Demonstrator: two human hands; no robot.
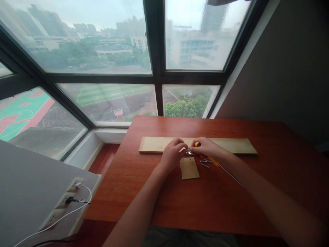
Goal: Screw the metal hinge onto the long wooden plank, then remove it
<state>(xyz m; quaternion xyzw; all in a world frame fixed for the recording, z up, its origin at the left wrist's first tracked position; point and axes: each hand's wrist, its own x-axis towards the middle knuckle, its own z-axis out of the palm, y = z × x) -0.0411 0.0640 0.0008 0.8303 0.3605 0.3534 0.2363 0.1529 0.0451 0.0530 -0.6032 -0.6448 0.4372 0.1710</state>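
Red-brown table [257, 192] under the window; long pale plank [231, 145] lies crosswise, with a small square wood piece [189, 168] just in front and loose screws [205, 163] beside it. Left hand [172, 153] and right hand [208, 148] meet at the plank's near edge, fingertips closed on a small metal part [189, 151]; the yellow-handled screwdriver [215, 162] lies under the right wrist, whether gripped I cannot tell. Judgement: keep the part flat, pinch steady.
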